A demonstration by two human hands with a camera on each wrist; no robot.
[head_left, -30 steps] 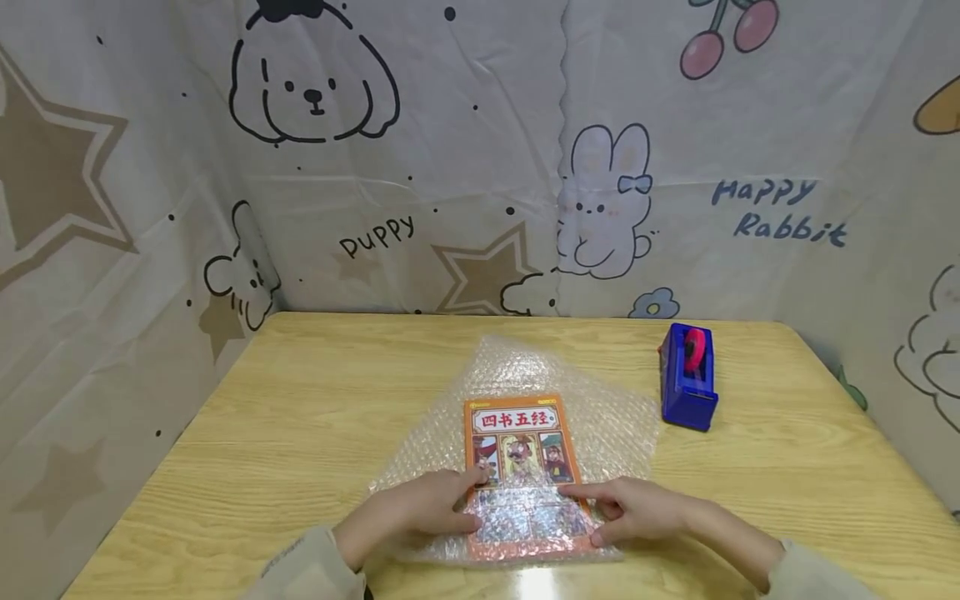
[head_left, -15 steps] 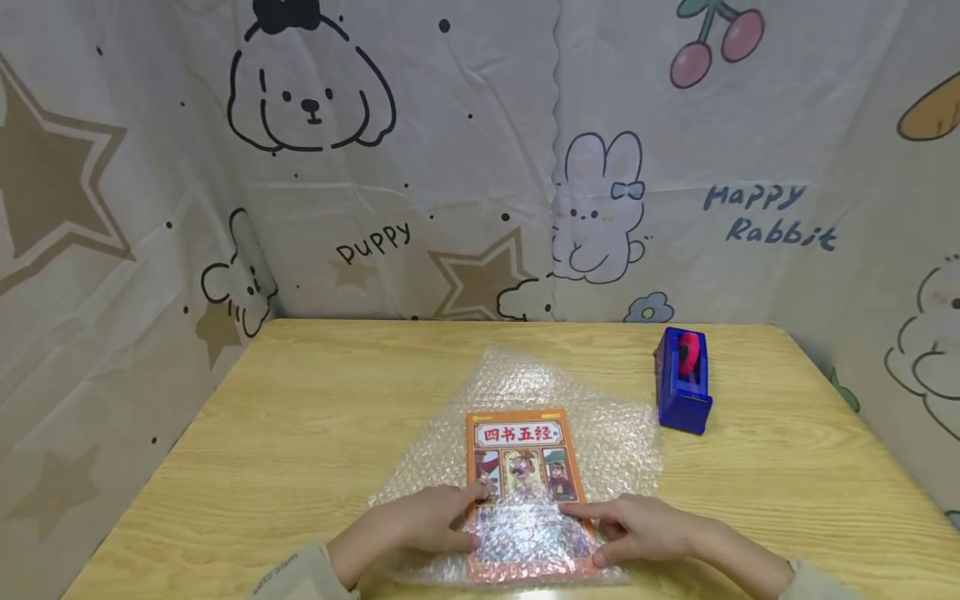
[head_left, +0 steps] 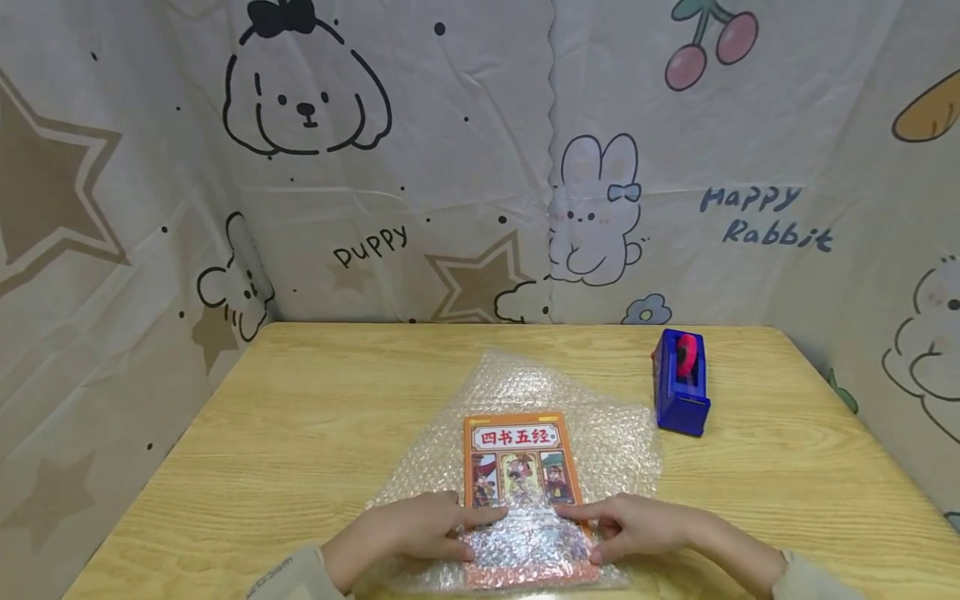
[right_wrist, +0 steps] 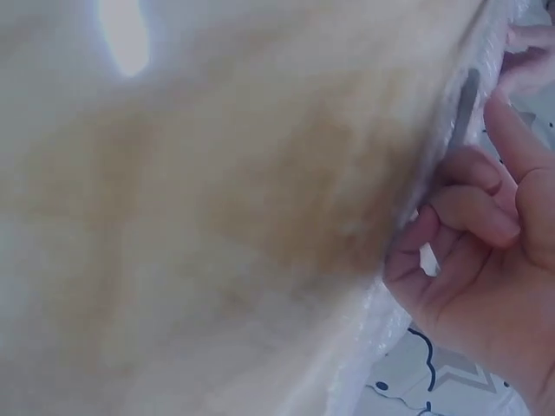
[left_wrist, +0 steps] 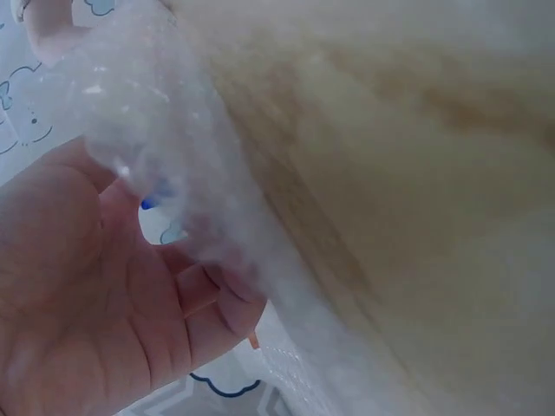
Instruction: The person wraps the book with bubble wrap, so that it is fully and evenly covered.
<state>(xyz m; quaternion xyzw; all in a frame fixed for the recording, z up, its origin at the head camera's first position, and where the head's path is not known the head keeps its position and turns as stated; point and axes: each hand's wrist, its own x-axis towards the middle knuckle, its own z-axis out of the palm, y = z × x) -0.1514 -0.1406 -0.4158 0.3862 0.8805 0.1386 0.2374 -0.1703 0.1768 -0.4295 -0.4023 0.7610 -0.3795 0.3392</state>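
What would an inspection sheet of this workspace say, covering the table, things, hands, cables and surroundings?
Surface: table with light wood grain.
Job's things: an orange book lies on bubble wrap; a flap covers its lower part, leaving the title uncovered.
Clutter: nothing seen beyond a blue tape dispenser with a pinkish-red roll, close by the wrap's right corner; whether they touch is unclear.
Grippers: no robot; a person's left hand and right hand touch the flap over the book's left and right sides.
Cables: nothing seen.
Surroundings: pale cloth printed with cartoon animals and stars.
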